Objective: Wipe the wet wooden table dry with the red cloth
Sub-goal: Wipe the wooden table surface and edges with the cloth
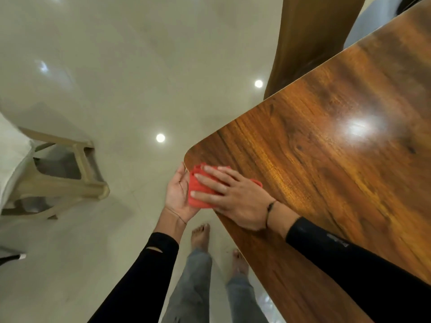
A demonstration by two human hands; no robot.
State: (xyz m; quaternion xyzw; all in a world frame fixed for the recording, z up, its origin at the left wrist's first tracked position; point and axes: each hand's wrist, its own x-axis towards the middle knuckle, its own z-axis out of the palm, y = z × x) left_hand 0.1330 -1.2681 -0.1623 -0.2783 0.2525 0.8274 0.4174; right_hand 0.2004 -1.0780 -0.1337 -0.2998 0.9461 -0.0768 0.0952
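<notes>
Cloth (201,190) at table (326,159) corner, lengthwise along the edge, between 2 flat-fingered hands.

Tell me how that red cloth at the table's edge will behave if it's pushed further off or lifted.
The red cloth is probably floppy: it bends over the wooden table edge into the left hand cupped below. It looks thin and light, likely to drop if let go. Under the right hand pressing flat, it should slide easily on the glossy top.
</notes>
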